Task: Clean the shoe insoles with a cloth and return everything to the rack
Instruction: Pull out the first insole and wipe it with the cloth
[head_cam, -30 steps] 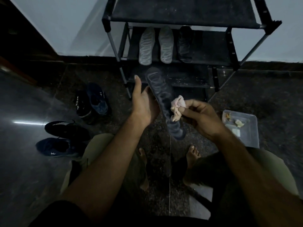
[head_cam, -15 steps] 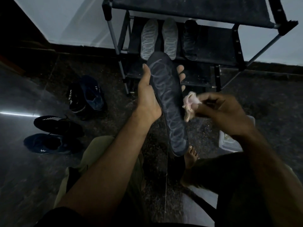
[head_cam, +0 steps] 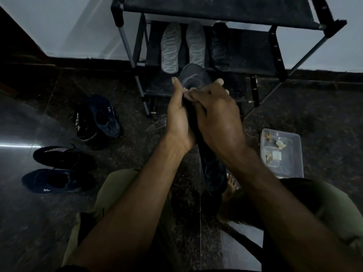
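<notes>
My left hand [head_cam: 177, 122] holds a dark insole [head_cam: 193, 79] upright in front of the rack, thumb on one edge and fingertips showing past the other. My right hand [head_cam: 218, 116] lies over the insole's middle and presses a pale cloth [head_cam: 189, 93] against it; only a sliver of cloth shows between the hands. The insole's heel [head_cam: 214, 177] hangs down below my wrists. On the black rack [head_cam: 253, 50], the middle shelf carries two grey insoles [head_cam: 170, 48] and one dark insole [head_cam: 220, 46].
Two dark shoes [head_cam: 98, 118] lie left of the rack, two more [head_cam: 57, 169] nearer on the left floor. A clear plastic box [head_cam: 282, 154] with small scraps sits on the floor at right. My bare feet [head_cam: 229, 185] and knees are below the hands.
My right hand has moved left from the insole's right edge onto its face, covering the cloth and the insole's middle. The left hand keeps its hold on the insole.
</notes>
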